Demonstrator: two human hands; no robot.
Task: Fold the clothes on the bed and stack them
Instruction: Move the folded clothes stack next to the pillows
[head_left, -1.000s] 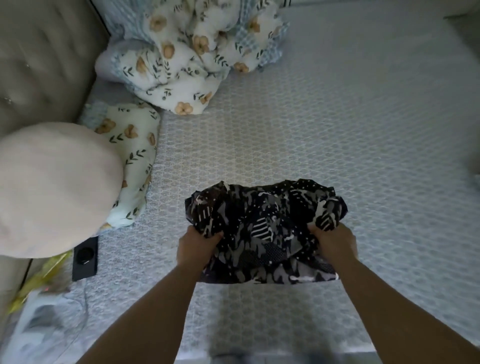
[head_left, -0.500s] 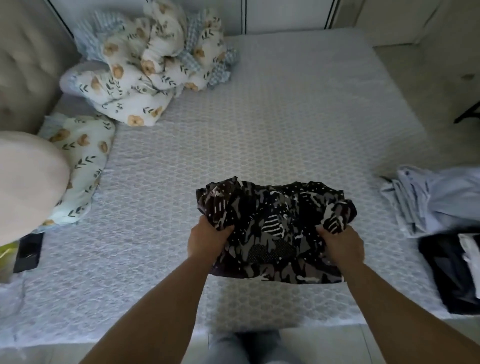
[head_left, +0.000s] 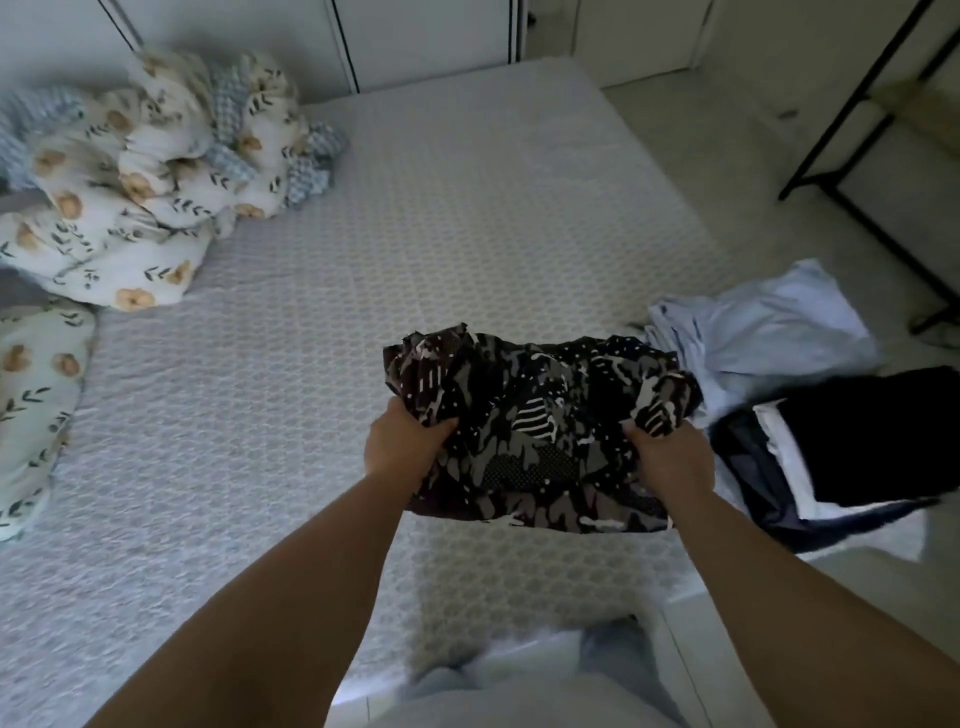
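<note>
A folded black, grey and white patterned garment is held above the near right part of the bed. My left hand grips its left edge and my right hand grips its right edge. To the right of it, at the bed's corner, lies a pale blue garment. Just in front of that sits a dark navy and white folded piece. The patterned garment's right end nearly touches the pale blue one.
A crumpled floral duvet is heaped at the far left of the bed. A floral pillow lies along the left edge. A black metal rack frame stands on the floor at the right. White closet doors stand behind the bed.
The view has swung to the right. Both hands have carried the patterned garment rightward, closer to the pale blue and navy clothes, which now show more fully.
</note>
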